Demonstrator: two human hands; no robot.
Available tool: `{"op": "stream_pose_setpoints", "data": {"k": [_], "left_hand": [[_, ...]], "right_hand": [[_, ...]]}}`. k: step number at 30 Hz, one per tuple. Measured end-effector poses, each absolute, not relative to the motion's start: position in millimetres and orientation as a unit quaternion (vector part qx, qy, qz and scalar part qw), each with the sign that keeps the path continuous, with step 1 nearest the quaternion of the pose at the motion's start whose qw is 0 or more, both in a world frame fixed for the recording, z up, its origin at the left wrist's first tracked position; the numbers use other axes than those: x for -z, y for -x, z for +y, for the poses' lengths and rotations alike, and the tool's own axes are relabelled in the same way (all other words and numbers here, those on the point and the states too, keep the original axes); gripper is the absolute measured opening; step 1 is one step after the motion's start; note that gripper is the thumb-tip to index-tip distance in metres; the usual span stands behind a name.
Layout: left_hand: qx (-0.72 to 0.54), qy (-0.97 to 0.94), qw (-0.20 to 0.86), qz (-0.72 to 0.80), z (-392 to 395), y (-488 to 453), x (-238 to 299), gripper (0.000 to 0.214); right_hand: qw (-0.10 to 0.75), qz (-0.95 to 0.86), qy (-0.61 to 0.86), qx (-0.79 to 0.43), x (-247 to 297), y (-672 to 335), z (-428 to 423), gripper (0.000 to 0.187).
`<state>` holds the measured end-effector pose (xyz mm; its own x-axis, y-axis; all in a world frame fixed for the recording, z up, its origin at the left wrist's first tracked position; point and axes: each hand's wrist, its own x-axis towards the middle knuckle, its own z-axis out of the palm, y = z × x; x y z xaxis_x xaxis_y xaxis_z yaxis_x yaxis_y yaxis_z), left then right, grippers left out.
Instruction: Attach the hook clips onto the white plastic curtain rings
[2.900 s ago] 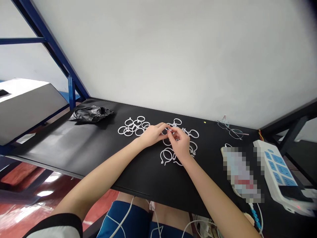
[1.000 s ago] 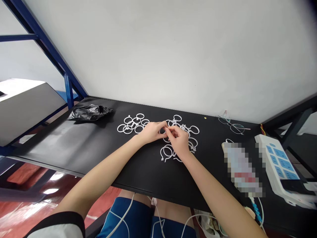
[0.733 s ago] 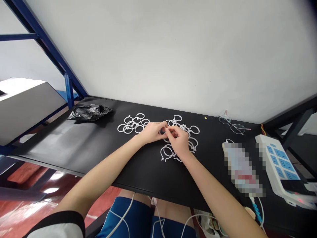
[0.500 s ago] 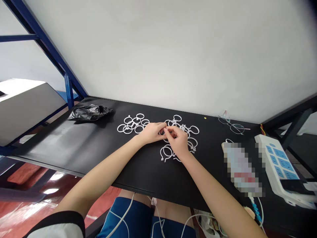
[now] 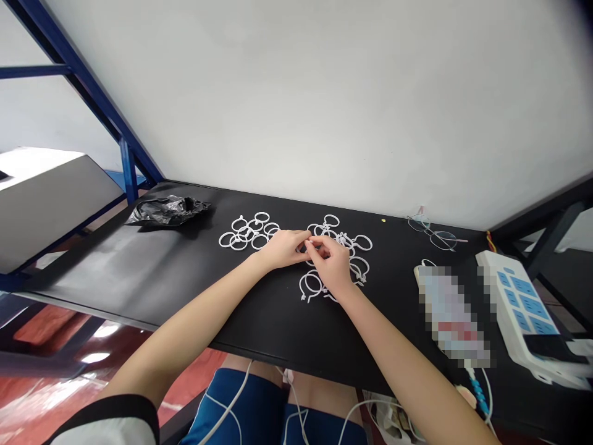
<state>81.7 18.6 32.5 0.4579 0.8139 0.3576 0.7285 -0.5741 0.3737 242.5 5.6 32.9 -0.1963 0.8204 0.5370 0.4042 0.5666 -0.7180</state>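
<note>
Both hands meet over the middle of the black table. My left hand and my right hand pinch one small white plastic ring between their fingertips. Just left of them lies a cluster of closed white rings. Under and around my right hand sits a second heap of white rings, some with open ends, such as the ones near my wrist.
A crumpled black plastic bag lies at the table's back left. Wire-framed glasses rest at the back right. A phone and a white power strip lie on the right. Blue steel framing rises at left.
The hands have stayed pinched together on the ring, with only small finger movements. The camera view has shifted slightly.
</note>
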Motion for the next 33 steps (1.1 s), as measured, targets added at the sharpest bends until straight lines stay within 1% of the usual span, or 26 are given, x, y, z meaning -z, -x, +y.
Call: {"op": "stream_pose_setpoints", "data": {"k": [16,33], "left_hand": [[-0.2,-0.853,0.074,0.476,19.1,-83.7,-32.3,0.021],[-0.188,-0.848,0.086,0.488,16.1,-86.2,-37.9,0.02]], "right_hand": [[0.453,-0.735,0.436,-0.253,-31.0,-243.6,8.2,0.015],[0.451,-0.734,0.436,-0.262,-32.5,-243.0,9.0,0.016]]}}
